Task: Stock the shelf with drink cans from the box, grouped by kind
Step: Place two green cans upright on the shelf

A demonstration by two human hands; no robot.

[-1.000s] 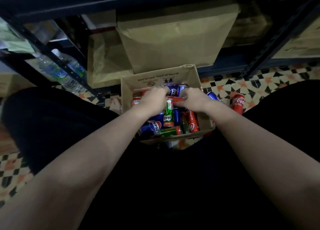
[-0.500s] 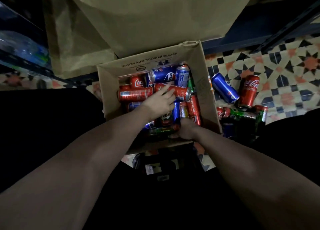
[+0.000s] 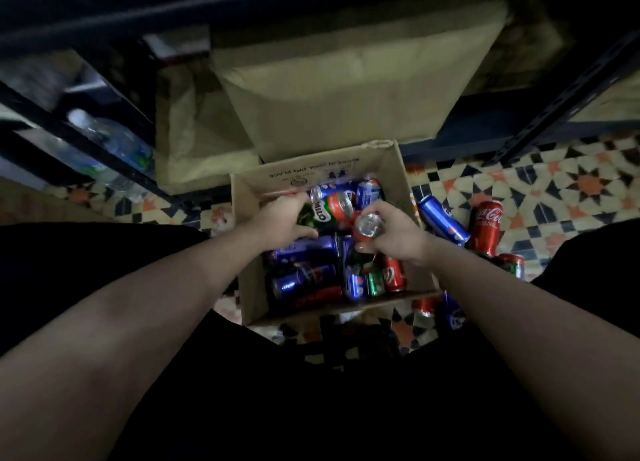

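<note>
Drink cans (image 3: 304, 280) of several kinds lie mixed in an open cardboard box (image 3: 249, 287) that stands on the patterned tile floor (image 3: 571, 183), between the person's knees and in front of a dark metal shelf (image 3: 561, 114). Most cans in the box are blue, with some red and green ones among them, lying on their sides.

The left hand (image 3: 280, 219) is over the far left part of the box, and its fingers are curled around a green Milo can (image 3: 320, 214), which lies tilted with its red end pointing to the right. The right hand (image 3: 398, 232) holds a red can (image 3: 367, 226) with its fingers wrapped around the body, the silver end turned toward the camera. The two held cans are near each other above the pile.

Outside the box, on the floor to its right, a blue can (image 3: 441, 218) lies on its side, and a red Coca-Cola can (image 3: 486, 226) is just beside it. More cans (image 3: 512, 264) are near the right knee. Water bottles (image 3: 117, 145) are on the low shelf at the left.
</note>
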